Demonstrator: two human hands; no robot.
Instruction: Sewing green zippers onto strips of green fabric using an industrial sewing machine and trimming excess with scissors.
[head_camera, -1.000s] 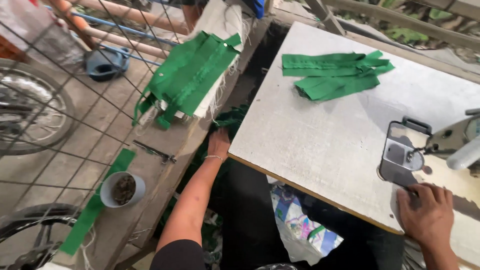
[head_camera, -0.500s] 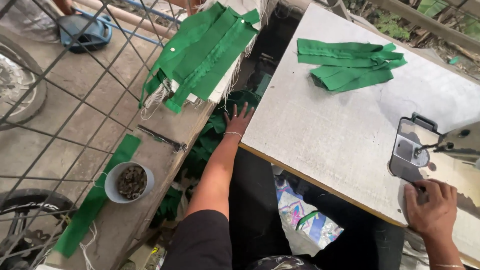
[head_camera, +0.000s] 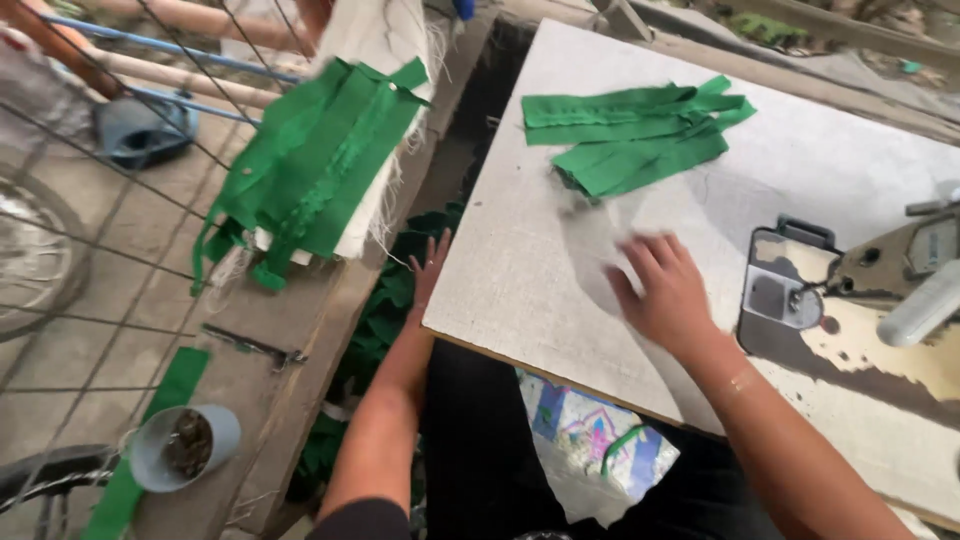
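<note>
Hovering palm-down, right hand (head_camera: 665, 290) spreads empty over table (head_camera: 520, 250); left hand (head_camera: 430, 268) reaches down, fingers apart.

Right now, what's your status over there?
Left hand open, reaching toward green fabric bundle. Right hand open, over sewing table. Nothing between.

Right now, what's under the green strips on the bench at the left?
Under the green strips lies a pile of white cloth with frayed edges, resting on the wooden bench. How far the cloth runs beneath them is covered.
</note>
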